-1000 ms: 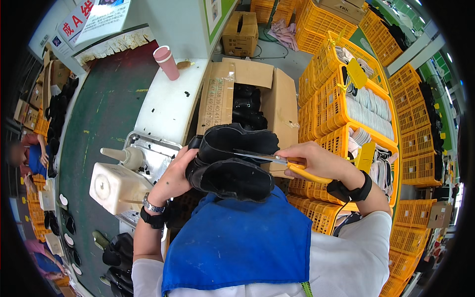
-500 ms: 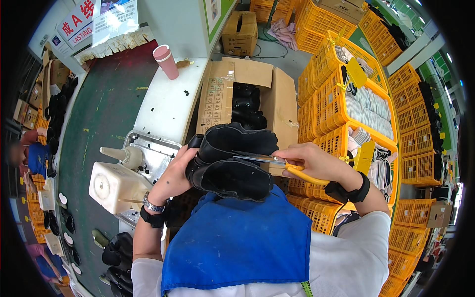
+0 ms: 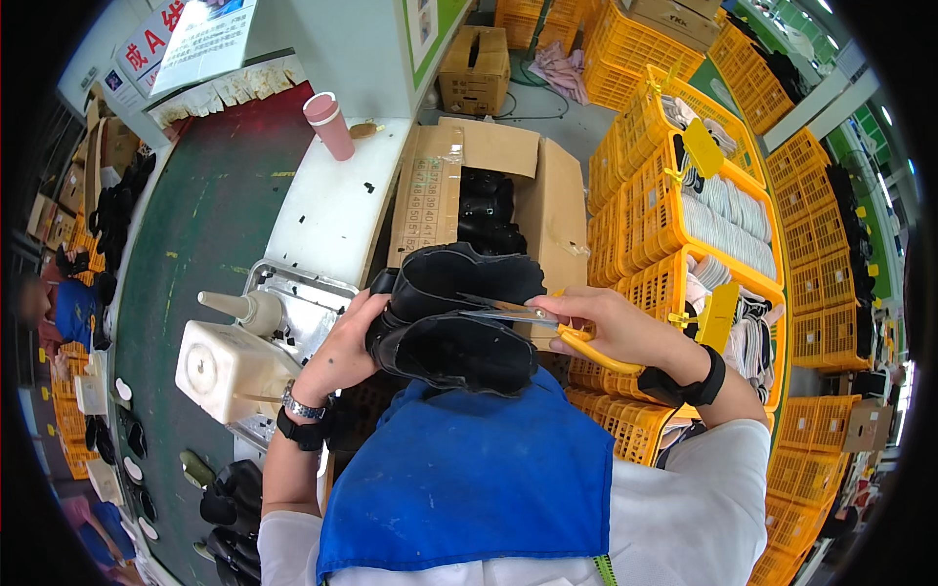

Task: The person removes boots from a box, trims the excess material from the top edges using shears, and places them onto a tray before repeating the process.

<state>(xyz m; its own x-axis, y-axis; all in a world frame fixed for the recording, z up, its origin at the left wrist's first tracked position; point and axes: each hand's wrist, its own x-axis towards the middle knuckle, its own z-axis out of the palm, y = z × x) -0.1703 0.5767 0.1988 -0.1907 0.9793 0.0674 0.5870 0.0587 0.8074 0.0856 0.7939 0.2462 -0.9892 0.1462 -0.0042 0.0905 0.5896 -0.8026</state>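
Left hand [image 3: 342, 342] is clamped round the left side of a pair of black shoe uppers [image 3: 454, 317], fingers curled over the edge, holding them up in front of the chest w/ the openings facing the camera; one upper sits on top of the other, touching. Right hand [image 3: 611, 327] is closed on yellow-handled scissors [image 3: 547, 327], thumb on top, and the steel blades run left across the seam btw the two uppers, tips right on the black material; can't tell if the blades are actually biting. So both hands are busy, apart from each other, one each side of the uppers. Left wrist has a metal watch and a black band, right wrist a black strap. Blue apron [image 3: 469, 479] over a white shirt fills the bottom of the view. Just behind the uppers, an open cardboard box [image 3: 542, 186] w/ more black pieces stacked inside. Left of the box, a white table top [image 3: 322, 210] w/ a pink cup [image 3: 329, 125] standing upright near its far end. Nearer the left hand, a white squarish container [image 3: 220, 366] w/ a cone-tipped bottle [image 3: 249, 311] lying tilted by it, both on a metal tray [image 3: 303, 288]. Dark green conveyor belt [image 3: 200, 234] runs along the left. Right side is stacked w/ yellow plastic crates [image 3: 684, 225], some holding white and dark pieces. Second, smaller cardboard box [image 3: 476, 73] sits on the floor at the back.
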